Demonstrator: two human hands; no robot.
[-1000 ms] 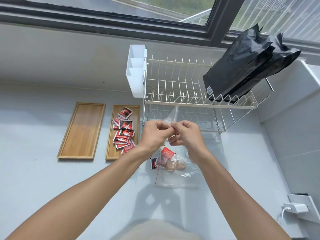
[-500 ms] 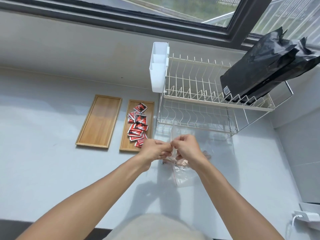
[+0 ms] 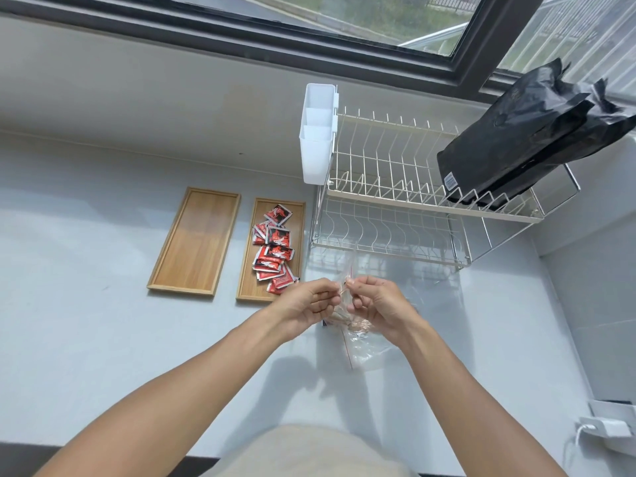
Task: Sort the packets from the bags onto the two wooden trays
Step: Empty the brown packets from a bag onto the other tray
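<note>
1. The left hand (image 3: 306,306) and the right hand (image 3: 375,304) met above the desk (image 3: 86,339), fingers curled in, each pinching the top edge of a clear plastic bag (image 3: 361,342).
2. The bag hung between the two hands; its lower part, with a thin red line along it, trailed down toward the desk. What lay inside was blurred, though some pale, brownish contents showed through the plastic.
3. Just left of the hands lay the right wooden tray (image 3: 247,270), which carried a loose pile of red packets (image 3: 273,249) running down its length.
4. Beside it, further left and apart by a narrow gap, lay the left wooden tray (image 3: 196,242).
5. Beyond the hands stood a two-tier wire dish rack (image 3: 395,201) with a white plastic holder (image 3: 318,132) hooked on its left end.
6. Black bags (image 3: 526,132) leaned on the rack's upper tier at the right, against the window.
</note>
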